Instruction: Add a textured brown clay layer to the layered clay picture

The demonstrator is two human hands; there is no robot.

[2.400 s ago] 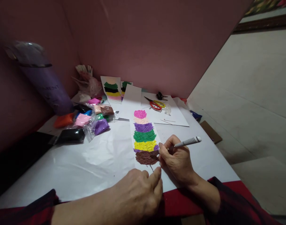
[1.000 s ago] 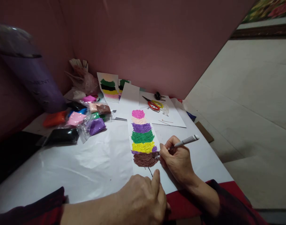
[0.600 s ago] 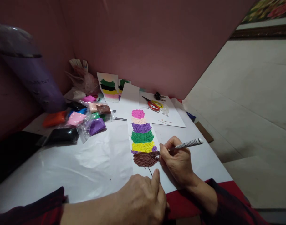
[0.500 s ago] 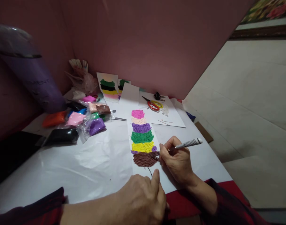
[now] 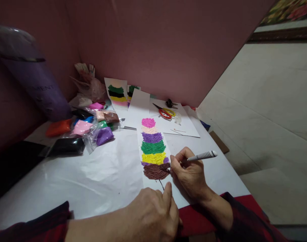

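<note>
On a narrow white card [image 5: 148,184], bands of textured modelling clay run from pink at the top through peach, purple, green and yellow to brown clay [image 5: 156,171] at the bottom. My right hand [image 5: 190,169] pinches a slim tool with a black-and-white patterned handle [image 5: 203,155], its front end at the brown clay's right edge. The tip itself is hard to make out. My left hand [image 5: 155,211] is closed at the card's lower end, its index finger lying on the card near a thin dark strand [image 5: 161,184]. Its other fingers are mostly hidden.
Several wrapped clay packs, among them a black pack [image 5: 66,147] and a purple pack [image 5: 104,135], lie left. Tweezers [image 5: 129,127] point at the card. Red-and-yellow scissors [image 5: 165,113] rest on white board behind. A purple cylinder [image 5: 40,87] leans at far left.
The tool in my right hand has tilted very slightly, still at the brown clay's right edge. My left hand stays in place, and the view has shifted a touch.
</note>
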